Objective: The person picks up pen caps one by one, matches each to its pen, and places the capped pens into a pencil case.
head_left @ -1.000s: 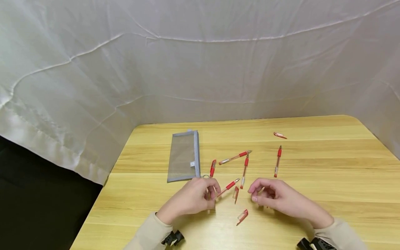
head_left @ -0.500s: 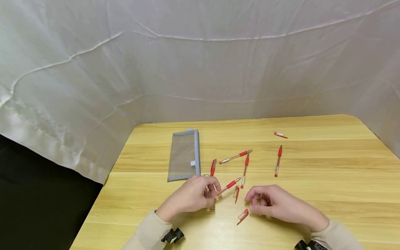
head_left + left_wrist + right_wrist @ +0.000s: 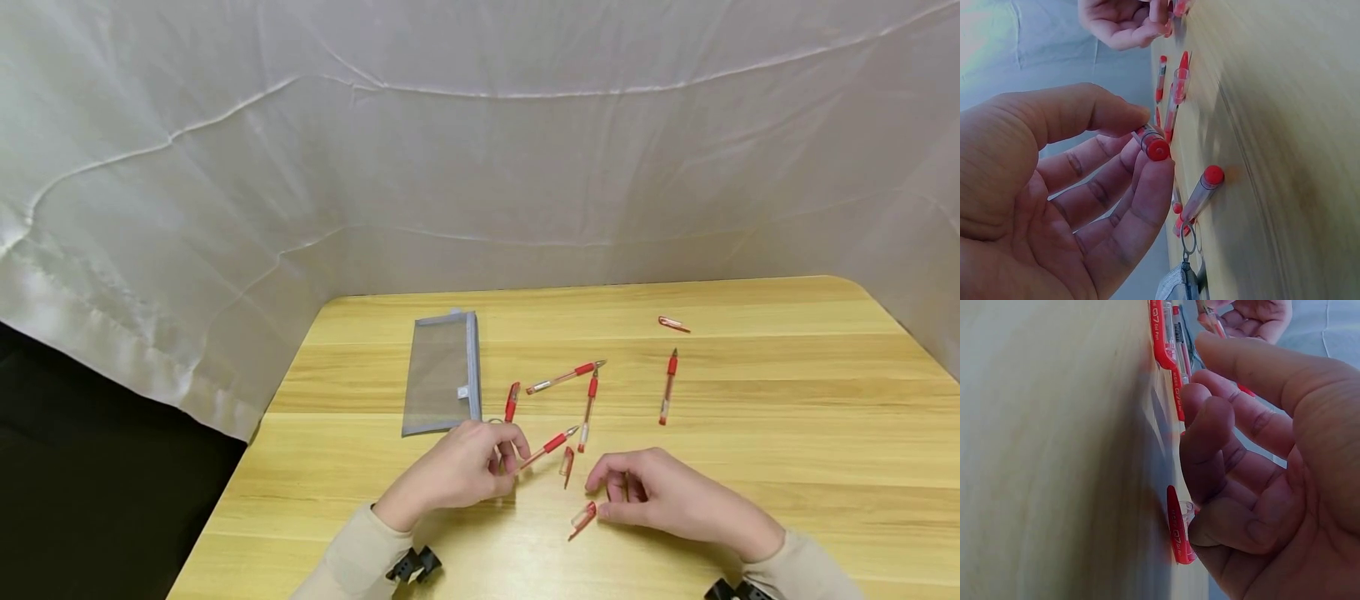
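Note:
In the head view my left hand (image 3: pixel 468 467) pinches an uncapped red gel pen (image 3: pixel 553 443) between thumb and index finger, its tip pointing up and right. The left wrist view shows that pen's red end plug (image 3: pixel 1159 149) between the fingertips. My right hand (image 3: pixel 667 500) hangs low over the table with loosely curled fingers and nothing in them. A clear-and-red pen cap (image 3: pixel 582 520) lies just off its thumb tip, and a second cap (image 3: pixel 567 467) lies farther left. One more cap (image 3: pixel 1179 531) lies beside the curled fingers in the right wrist view; the hand hides it from the head camera.
A grey mesh zip pouch (image 3: pixel 441 375) lies beyond my left hand, a capped red pen (image 3: pixel 512 403) beside it. Uncapped pens (image 3: pixel 565 378) (image 3: pixel 588 412) (image 3: pixel 667 387) lie across the wooden table (image 3: pixel 787 400). A cap (image 3: pixel 673 324) sits near the back edge, before a pale curtain (image 3: pixel 525 183).
My right hand has moved left and slightly nearer to me, close to the near cap. The left hand has held its pen almost still.

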The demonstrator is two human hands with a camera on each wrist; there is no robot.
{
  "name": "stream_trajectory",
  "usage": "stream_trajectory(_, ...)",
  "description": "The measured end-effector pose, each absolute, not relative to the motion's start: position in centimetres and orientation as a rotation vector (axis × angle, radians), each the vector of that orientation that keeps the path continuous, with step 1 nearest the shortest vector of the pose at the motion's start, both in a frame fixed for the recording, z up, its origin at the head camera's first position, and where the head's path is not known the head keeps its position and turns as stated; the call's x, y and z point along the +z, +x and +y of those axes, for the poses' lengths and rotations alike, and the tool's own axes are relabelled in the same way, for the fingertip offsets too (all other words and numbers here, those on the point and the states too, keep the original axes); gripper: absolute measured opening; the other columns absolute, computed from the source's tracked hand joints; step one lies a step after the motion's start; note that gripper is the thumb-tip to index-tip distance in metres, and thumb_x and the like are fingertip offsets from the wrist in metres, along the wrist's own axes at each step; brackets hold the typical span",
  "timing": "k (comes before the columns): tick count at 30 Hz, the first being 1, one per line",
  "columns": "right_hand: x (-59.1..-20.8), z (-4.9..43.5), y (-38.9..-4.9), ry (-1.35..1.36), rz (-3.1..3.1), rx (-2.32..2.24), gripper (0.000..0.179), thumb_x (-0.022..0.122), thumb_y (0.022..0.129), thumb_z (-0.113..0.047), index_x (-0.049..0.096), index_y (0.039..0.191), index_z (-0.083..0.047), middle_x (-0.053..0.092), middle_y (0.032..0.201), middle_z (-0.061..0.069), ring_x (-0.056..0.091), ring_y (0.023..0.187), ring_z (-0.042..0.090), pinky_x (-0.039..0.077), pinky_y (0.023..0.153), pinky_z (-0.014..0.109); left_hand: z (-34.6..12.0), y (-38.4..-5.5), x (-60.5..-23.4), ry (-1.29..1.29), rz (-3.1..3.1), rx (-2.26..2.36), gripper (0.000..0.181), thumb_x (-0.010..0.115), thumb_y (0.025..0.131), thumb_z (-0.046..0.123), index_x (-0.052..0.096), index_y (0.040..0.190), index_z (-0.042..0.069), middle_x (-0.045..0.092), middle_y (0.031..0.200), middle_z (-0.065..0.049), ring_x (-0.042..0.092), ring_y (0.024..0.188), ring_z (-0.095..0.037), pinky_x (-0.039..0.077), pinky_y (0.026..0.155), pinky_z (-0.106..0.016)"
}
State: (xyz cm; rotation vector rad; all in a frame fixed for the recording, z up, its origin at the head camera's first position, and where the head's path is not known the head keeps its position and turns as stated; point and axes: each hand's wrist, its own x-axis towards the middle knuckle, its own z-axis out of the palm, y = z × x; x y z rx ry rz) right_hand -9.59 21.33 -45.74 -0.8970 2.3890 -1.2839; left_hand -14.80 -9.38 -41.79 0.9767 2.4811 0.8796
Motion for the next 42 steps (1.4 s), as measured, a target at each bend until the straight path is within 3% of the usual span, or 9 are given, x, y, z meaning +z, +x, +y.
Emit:
stream_trajectory(22, -45.8, 20.7, -9.2, -0.907, 2.514, -1.138, 0.01, 0.078, 0.1, -0.027, 0.072, 0.108, -0.022, 0.051, 0.072, -0.021, 0.043, 0.063, -0.01, 0.044, 0.059, 0.017, -9.2, -14.6, -41.6, 0.975, 2.412, 0.945, 0.026, 0.077, 0.087, -0.004, 0.073, 0.102, 0.016, 0.065, 0.082, 0.01, 0.059, 0.069, 0.001, 0.052, 0.066, -0.018)
stream_trajectory(42, -45.8, 20.1, -9.0, -0.901, 2.6, -1.042, 0.009, 0.079, 0.099, -0.025, 0.071, 0.101, -0.029, 0.047, 0.069, -0.025, 0.043, 0.062, -0.011, 0.042, 0.059, 0.015, -9.3, -14.8, -41.5, 0.965, 2.394, 0.961, 0.026, 0.076, 0.086, -0.005, 0.073, 0.102, 0.016, 0.066, 0.082, 0.009, 0.059, 0.069, 0.0, 0.052, 0.065, -0.019)
